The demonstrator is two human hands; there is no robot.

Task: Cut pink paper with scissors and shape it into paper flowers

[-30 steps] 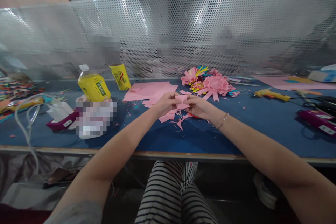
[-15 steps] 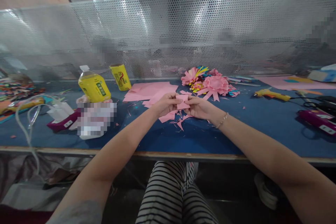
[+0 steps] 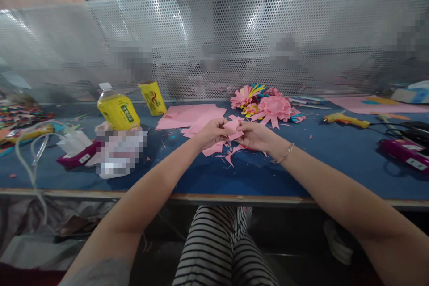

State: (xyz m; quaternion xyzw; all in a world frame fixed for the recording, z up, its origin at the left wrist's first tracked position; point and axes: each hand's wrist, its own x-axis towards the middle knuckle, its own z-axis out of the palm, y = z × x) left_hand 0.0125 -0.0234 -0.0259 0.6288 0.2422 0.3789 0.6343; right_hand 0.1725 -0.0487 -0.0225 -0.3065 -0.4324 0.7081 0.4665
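Between both hands is a small piece of pink paper (image 3: 233, 129), held above the blue table. My left hand (image 3: 213, 133) pinches its left side, thumb on the near face. On the right edge, the fingers and thumb of my right hand (image 3: 255, 136) are closed on the same piece. Pink paper scraps (image 3: 229, 157) lie on the table just below the hands. A bit of something red shows under my right hand, mostly hidden. Larger pink paper sheets (image 3: 187, 115) are spread behind my left hand, and pink paper flowers (image 3: 274, 106) sit behind my right.
On the left stand a yellow-labelled bottle (image 3: 118, 109) and a yellow can (image 3: 153, 98), near a purple power strip (image 3: 78, 154). To the right lie a yellow glue gun (image 3: 346, 120) and another purple power strip (image 3: 405, 154). A perforated metal screen (image 3: 234, 31) rises behind the table.
The pink paper piece has turned and tilted between my fingers. Both hands stay in nearly the same place, and a red bit now shows below my right hand.
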